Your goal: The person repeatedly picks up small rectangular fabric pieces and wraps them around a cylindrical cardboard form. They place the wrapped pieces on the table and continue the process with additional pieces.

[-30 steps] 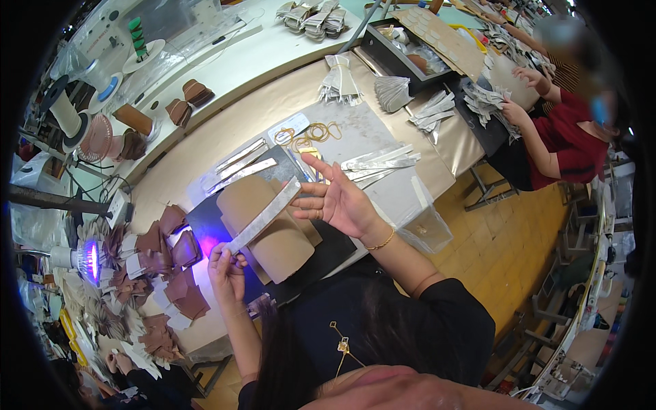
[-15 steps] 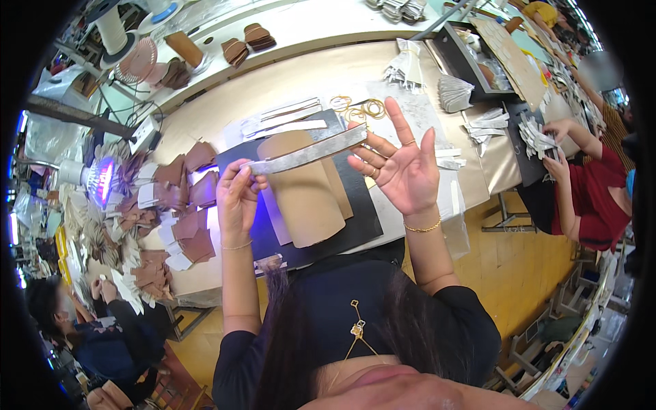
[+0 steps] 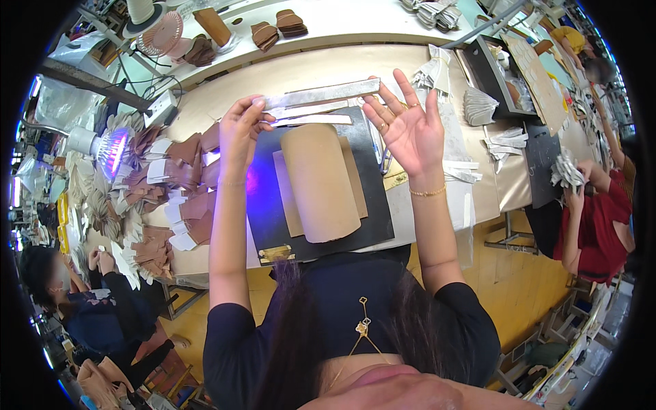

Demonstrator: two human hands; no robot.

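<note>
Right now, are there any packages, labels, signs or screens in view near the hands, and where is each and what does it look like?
No packages, labels, signs or screens can be made out.
Left hand and right hand: hold a long grey strip between them, above the black mat.
Tan cardboard roll: cylinder lying on the mat.

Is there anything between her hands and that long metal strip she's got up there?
Nothing visible. The left hand pinches one end of the metal strip, and the right hand, fingers spread, touches the other end. Below lies a tan roll on a black mat.
</note>
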